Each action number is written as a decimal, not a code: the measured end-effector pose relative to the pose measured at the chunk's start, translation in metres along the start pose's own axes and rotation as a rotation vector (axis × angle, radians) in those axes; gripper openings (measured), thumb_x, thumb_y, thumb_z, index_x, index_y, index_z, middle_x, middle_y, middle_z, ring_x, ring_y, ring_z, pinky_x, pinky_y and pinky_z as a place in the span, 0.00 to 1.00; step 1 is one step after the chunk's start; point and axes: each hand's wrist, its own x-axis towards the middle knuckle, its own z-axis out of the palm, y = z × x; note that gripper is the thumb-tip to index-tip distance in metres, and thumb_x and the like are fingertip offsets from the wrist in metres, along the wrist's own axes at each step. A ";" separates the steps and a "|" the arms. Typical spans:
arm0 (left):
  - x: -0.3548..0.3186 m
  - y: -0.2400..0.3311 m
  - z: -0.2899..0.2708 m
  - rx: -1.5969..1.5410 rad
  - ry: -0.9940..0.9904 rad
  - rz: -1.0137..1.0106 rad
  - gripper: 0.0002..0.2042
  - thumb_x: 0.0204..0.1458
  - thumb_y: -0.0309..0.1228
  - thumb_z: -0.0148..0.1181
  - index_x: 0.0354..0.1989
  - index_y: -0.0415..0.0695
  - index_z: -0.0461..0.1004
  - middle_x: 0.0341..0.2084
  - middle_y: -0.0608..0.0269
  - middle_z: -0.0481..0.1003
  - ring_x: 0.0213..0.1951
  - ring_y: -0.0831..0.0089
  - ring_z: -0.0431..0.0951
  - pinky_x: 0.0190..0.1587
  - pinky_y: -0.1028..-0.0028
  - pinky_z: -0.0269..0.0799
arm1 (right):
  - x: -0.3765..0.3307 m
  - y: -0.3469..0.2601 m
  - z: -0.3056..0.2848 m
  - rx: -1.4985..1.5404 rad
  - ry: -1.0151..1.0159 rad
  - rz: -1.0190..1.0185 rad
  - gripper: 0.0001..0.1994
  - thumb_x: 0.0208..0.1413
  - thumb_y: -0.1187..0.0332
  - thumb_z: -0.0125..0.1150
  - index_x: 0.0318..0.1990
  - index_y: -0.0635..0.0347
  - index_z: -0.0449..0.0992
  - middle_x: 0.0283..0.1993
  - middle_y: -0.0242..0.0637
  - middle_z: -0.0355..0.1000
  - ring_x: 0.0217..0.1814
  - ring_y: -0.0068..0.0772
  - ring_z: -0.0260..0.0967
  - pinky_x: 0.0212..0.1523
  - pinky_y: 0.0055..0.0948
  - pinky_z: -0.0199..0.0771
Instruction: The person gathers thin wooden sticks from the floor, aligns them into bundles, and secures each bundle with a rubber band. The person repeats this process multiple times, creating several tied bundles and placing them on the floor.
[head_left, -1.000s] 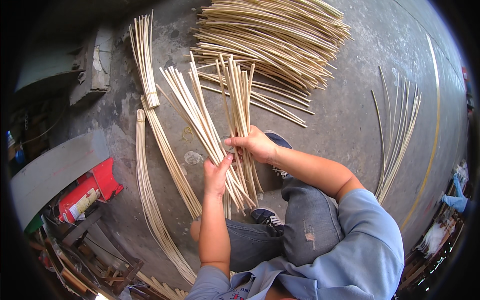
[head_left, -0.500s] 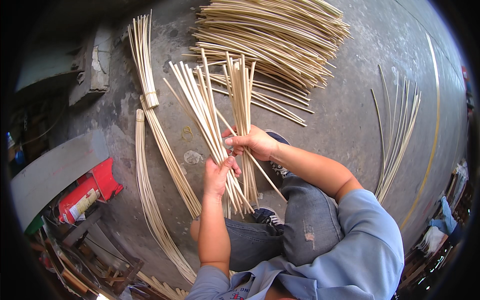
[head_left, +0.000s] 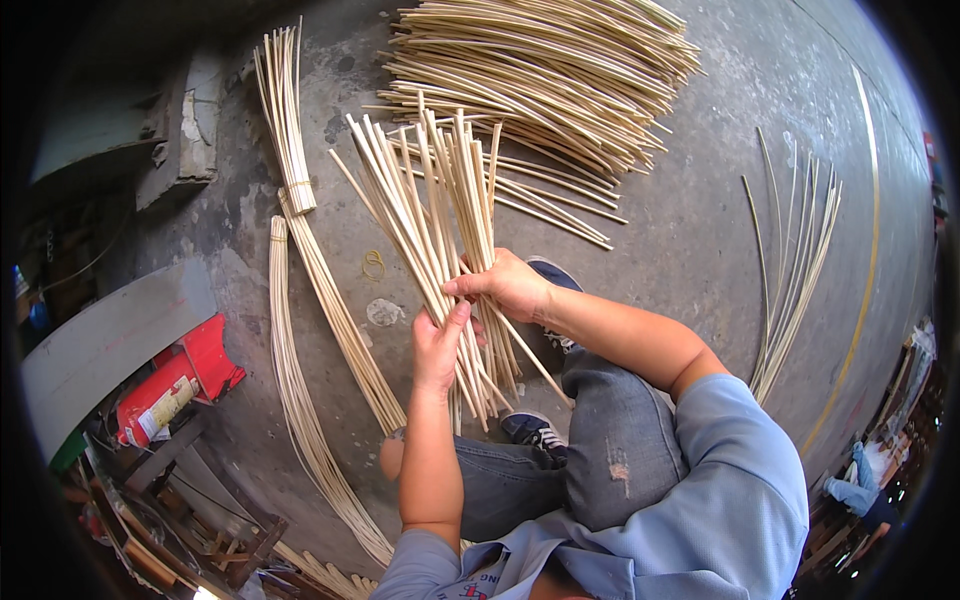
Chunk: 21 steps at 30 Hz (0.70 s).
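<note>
Beyond the bunches (head_left: 408, 207) in the left hand (head_left: 438, 345) and right hand (head_left: 512, 284), a stick heap (head_left: 545, 80) lies on the floor (head_left: 680, 270). Tied bundles (head_left: 290, 140) lie left, a loop (head_left: 373, 264) between; loose sticks (head_left: 785, 345) lie well apart to the right.

The left hand (head_left: 438, 345) grips a sheaf of pale rods (head_left: 392, 205) slanting up to the left; the right hand (head_left: 512, 285), just beside it, holds a second sheaf (head_left: 472, 185), the two crowding together; a single rod (head_left: 540, 361) juts from below the right hand toward the knee (head_left: 615, 400). Beyond, a large pile (head_left: 540, 80) covers the grey floor (head_left: 690, 270); banded bundles (head_left: 284, 120) lie leftward, near a yellow loop (head_left: 373, 264); thinner rods (head_left: 795, 290) fan out at right.
</note>
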 end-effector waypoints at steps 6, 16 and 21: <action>0.005 -0.004 -0.010 -0.060 0.006 -0.016 0.13 0.62 0.35 0.66 0.45 0.39 0.72 0.32 0.61 0.76 0.32 0.69 0.82 0.32 0.67 0.86 | 0.011 0.014 -0.025 0.006 0.068 -0.060 0.10 0.53 0.72 0.71 0.40 0.62 0.76 0.33 0.37 0.76 0.38 0.32 0.78 0.38 0.35 0.80; -0.004 0.000 -0.021 -0.071 0.001 -0.022 0.16 0.69 0.42 0.55 0.52 0.41 0.67 0.24 0.61 0.74 0.26 0.73 0.78 0.23 0.75 0.74 | 0.006 0.002 -0.012 0.105 -0.010 0.018 0.16 0.55 0.72 0.72 0.48 0.68 0.76 0.25 0.30 0.70 0.24 0.24 0.67 0.29 0.28 0.73; -0.004 0.000 -0.015 0.003 -0.021 -0.012 0.15 0.69 0.39 0.55 0.55 0.41 0.69 0.31 0.61 0.77 0.29 0.76 0.79 0.24 0.76 0.76 | 0.006 0.007 -0.003 -0.065 0.000 -0.039 0.17 0.51 0.70 0.77 0.45 0.68 0.78 0.26 0.31 0.71 0.24 0.22 0.65 0.27 0.26 0.69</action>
